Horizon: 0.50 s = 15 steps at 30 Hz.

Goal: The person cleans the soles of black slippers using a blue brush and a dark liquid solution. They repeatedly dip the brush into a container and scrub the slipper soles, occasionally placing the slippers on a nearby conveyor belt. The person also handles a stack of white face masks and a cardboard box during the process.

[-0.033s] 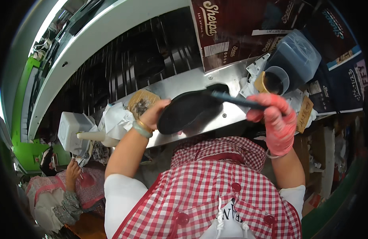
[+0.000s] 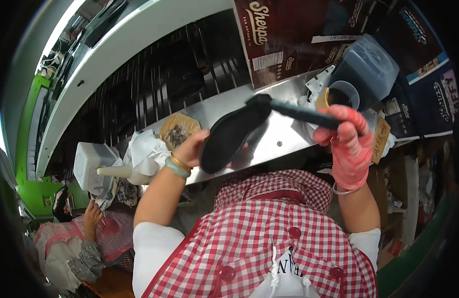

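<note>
A black shoe sole [image 2: 224,141] is held up over the metal ledge, tilted, with its far end toward the upper right. My bare left hand [image 2: 191,150] grips its left edge, with bracelets at the wrist. In a pink-red glove, my right hand [image 2: 349,151] closes round the dark handle of a brush [image 2: 306,114]. The brush's head reaches the far end of the sole and appears to touch it; dark on dark, the exact contact is hard to make out.
Behind the metal ledge [image 2: 284,131] runs a dark slatted conveyor [image 2: 155,94]. Cardboard boxes [image 2: 276,49], a clear plastic bin [image 2: 371,69] and a cup with dark contents [image 2: 345,94] stand right. A white container [image 2: 90,161] and crumpled paper [image 2: 145,151] lie left, near another person's hand [image 2: 93,213].
The sole has turned a little more upright and its far end has shifted left. My right hand has moved slightly right and down, and the brush's head now sits at the sole's far end.
</note>
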Each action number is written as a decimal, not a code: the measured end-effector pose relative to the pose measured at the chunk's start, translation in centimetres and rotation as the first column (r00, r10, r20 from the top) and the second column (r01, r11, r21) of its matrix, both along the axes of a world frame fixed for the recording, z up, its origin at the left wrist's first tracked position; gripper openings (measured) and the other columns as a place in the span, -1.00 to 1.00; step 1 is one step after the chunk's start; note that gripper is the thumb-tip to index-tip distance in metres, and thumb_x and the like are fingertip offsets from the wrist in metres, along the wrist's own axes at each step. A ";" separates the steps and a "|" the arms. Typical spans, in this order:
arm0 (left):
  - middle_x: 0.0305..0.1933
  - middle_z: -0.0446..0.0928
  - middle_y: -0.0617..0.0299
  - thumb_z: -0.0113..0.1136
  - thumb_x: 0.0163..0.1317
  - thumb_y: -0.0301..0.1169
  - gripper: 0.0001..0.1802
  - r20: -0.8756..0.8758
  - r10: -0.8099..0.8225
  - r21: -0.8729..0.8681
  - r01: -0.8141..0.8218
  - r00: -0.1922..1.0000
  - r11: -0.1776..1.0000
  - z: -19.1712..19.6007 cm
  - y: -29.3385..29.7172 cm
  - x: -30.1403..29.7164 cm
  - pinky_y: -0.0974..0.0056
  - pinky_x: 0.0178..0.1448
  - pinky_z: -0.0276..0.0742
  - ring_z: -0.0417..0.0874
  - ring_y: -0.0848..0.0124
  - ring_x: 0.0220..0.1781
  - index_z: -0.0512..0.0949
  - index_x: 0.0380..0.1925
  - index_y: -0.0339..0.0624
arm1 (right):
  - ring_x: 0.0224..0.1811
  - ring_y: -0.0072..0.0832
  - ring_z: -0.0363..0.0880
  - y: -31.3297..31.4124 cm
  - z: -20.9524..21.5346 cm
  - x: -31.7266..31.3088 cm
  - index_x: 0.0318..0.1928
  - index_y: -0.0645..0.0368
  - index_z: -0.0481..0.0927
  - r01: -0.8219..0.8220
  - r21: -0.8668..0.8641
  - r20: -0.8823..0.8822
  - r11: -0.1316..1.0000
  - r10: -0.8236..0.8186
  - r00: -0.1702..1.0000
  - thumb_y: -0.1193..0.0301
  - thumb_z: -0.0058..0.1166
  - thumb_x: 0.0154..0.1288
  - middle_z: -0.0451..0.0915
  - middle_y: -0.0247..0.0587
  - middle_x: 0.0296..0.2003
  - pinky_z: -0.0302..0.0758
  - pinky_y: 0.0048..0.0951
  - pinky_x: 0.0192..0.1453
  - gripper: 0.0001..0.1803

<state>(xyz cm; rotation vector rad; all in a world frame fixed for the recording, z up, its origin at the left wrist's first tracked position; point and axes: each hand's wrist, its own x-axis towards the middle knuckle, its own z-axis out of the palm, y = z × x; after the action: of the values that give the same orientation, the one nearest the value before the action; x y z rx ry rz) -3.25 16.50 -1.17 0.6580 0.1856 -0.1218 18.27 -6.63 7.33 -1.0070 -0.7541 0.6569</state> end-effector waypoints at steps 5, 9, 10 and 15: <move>0.31 0.19 -0.06 0.16 0.09 -0.38 -0.22 0.217 0.306 0.317 -0.363 0.927 0.876 2.5 -3.9 -0.1 0.00 0.28 0.32 0.35 0.11 0.26 0.06 0.30 -0.25 | -0.45 -0.62 0.55 1.9 0.5 0.9 -0.04 0.23 0.52 0.166 0.077 -0.291 0.983 -0.137 0.947 0.35 0.09 0.28 0.55 -0.34 -0.41 0.45 -0.63 -0.34 -0.70; 0.37 0.09 0.04 0.25 -0.08 -0.59 0.02 0.724 0.365 0.558 -0.808 0.585 0.187 6.1 -5.1 2.2 0.09 0.30 0.30 0.19 0.19 0.37 -0.13 0.35 -0.04 | -0.56 -0.69 0.50 2.9 1.1 1.1 -0.07 0.19 0.52 0.223 0.104 -0.379 0.969 -0.169 0.910 0.35 0.05 0.29 0.55 -0.38 -0.44 0.42 -0.67 -0.44 -0.74; 0.38 0.07 0.03 0.25 -0.09 -0.58 0.00 0.640 0.213 0.765 -0.584 0.738 -0.273 7.7 -4.4 2.0 0.10 0.30 0.29 0.18 0.22 0.37 -0.11 0.33 -0.06 | -0.57 -0.69 0.50 3.0 1.3 1.1 -0.09 0.18 0.52 0.237 0.105 -0.374 0.966 -0.182 0.909 0.34 0.04 0.29 0.55 -0.38 -0.44 0.42 -0.68 -0.45 -0.75; 0.35 0.12 0.02 -0.30 0.39 -0.01 -0.50 0.810 0.512 0.040 -0.897 0.287 0.440 7.8 -5.2 5.0 0.20 0.15 0.49 0.37 0.24 0.23 0.11 0.22 0.03 | -0.58 -0.65 0.55 3.6 1.0 1.2 -0.10 0.17 0.48 0.209 0.114 -0.312 0.971 -0.164 0.936 0.30 -0.06 0.34 0.58 -0.30 -0.45 0.42 -0.69 -0.48 -0.76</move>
<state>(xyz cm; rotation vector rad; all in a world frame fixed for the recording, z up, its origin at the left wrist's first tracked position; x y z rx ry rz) 1.75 11.31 6.62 1.0404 -0.2686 1.1942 19.52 -3.01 8.32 -0.8096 -0.4253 0.5644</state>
